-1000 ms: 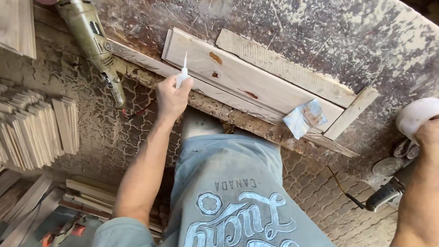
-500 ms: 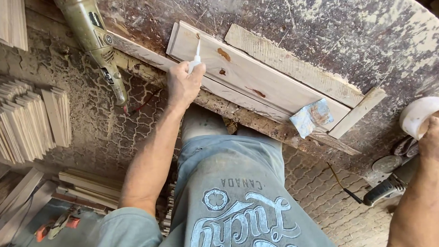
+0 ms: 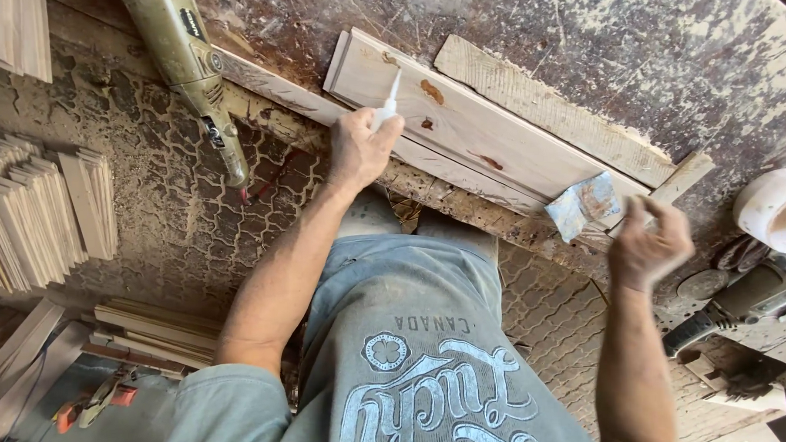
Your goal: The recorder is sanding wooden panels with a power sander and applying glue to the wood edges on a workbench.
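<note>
A rough, paint-flecked and scratched worktop point(image 3: 683, 54) fills the upper part of the view, above a floor of patterned paving dusted with sawdust. At the far left, stacks of thin wooden slats point(image 3: 35, 207) stand on the floor, with longer wood strips point(image 3: 153, 330) lying below them. Near the top left, an olive-green power tool point(image 3: 192, 71) hangs over the worktop's edge, its tip pointing down toward the floor.

The left hand point(image 3: 360, 148) is closed around a small white glue tube point(image 3: 387, 106), nozzle pointing up and resting on the pale wooden board point(image 3: 477, 135) that lies slantwise on the worktop. Several reddish-brown dabs show on the board's face, just right of the nozzle. A second, rougher plank point(image 3: 555, 111) lies just beside the board on its far side.

A crumpled piece of sandpaper point(image 3: 587, 204) sits at the board's lower right end, at the worktop's edge. The right hand point(image 3: 646, 243) is just beside it, blurred, fingers loosely curled and holding nothing that can be made out; whether it touches the sandpaper cannot be told. At the far right, a white roll of tape point(image 3: 776, 208) lies by a grey power tool point(image 3: 753, 300).
</note>
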